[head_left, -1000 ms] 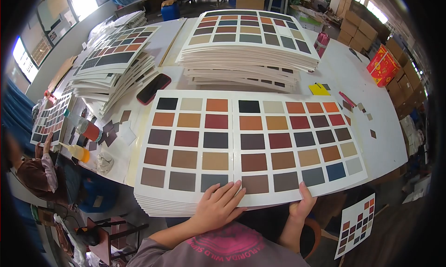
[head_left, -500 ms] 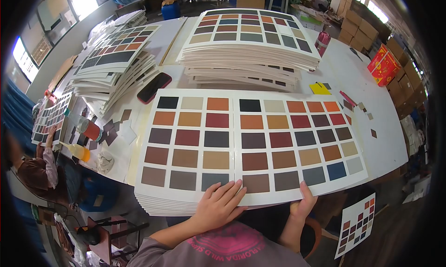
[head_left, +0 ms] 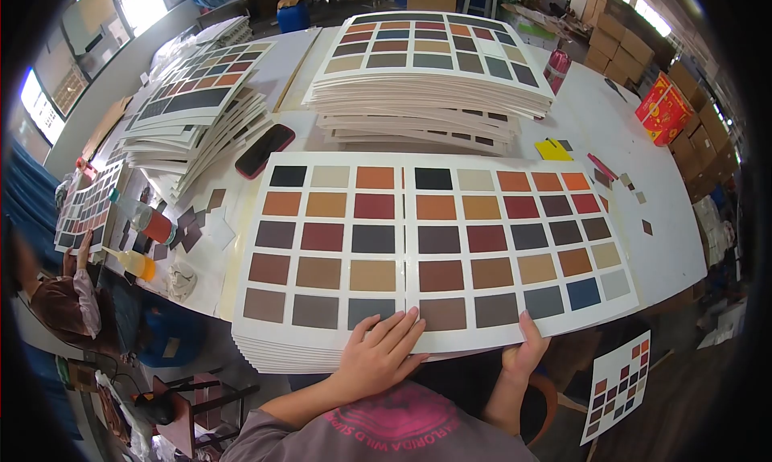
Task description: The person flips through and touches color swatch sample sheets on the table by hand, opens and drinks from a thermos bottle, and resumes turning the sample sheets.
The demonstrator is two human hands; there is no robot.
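Note:
A pile of white swatch cards (head_left: 256,333) with rows of coloured squares lies in front of me. On top, a swatch card (head_left: 438,343) covers the right part, its left edge beside columns of squares on the card beneath. My left hand (head_left: 388,341) rests with outstretched fingers on the front edge, fingertips across the line between the two cards. My right hand (head_left: 524,348) pinches the top card's front edge, thumb above and the other fingers hidden underneath. Whether it grips one sheet or more, I cannot tell.
Behind stand a tall stack of swatch cards (head_left: 426,88) and a leaning stack (head_left: 193,140). A phone (head_left: 265,151), a drink bottle (head_left: 153,223), a glue bottle (head_left: 135,264) and loose swatches (head_left: 193,235) lie leftward. Another person (head_left: 68,301) sits far left. A red box (head_left: 663,112) stands right.
The top card has shifted slightly to the right, and a thin strip of coloured squares now shows along its left edge. Both hands keep nearly the same place.

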